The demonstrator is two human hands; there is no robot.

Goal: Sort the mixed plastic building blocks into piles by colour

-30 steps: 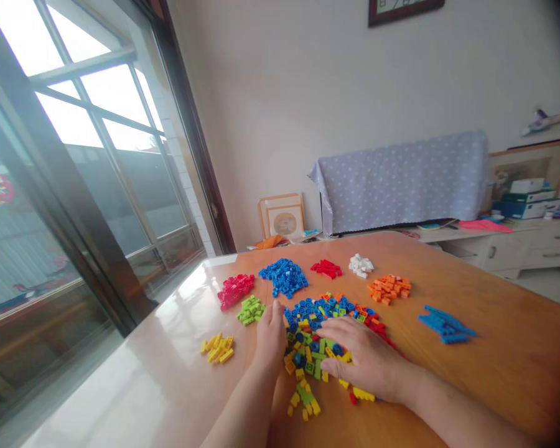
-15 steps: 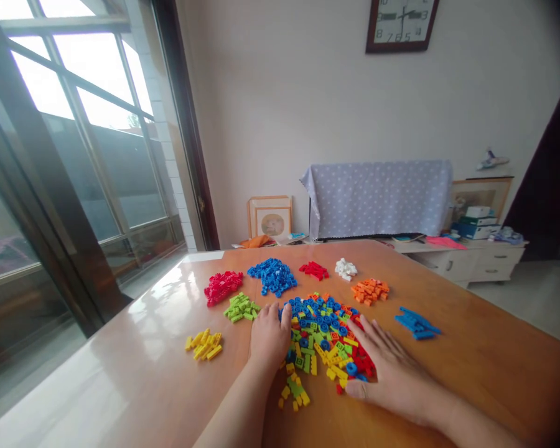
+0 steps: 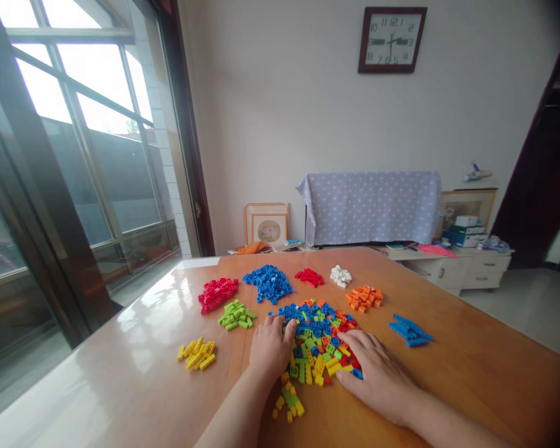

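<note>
A mixed pile of toy building bricks (image 3: 315, 339) in blue, green, yellow, orange and red lies on the wooden table (image 3: 144, 386). My left hand (image 3: 273, 345) rests against the pile's left side, fingers curved forward and thumb apart, and grips no brick that I can see. On the right side my right hand (image 3: 378, 370) lies with fingers stretched and thumb spread, touching the edge bricks. It covers part of the red ones. A small spill of yellow and green bricks (image 3: 289, 398) sits at the near end.
Around the pile lie sorted heaps: yellow (image 3: 196, 354), light green (image 3: 236, 315), dark pink (image 3: 218, 295), blue (image 3: 267, 283), red (image 3: 309, 277), white (image 3: 340, 276), orange (image 3: 364, 298) and long blue bricks (image 3: 409, 330). Behind the table stands a low cabinet (image 3: 471, 270).
My right hand has moved in to the left, pressing the pile's right side closer together. My left hand stays at the left side. The camera view has tilted up slightly.
</note>
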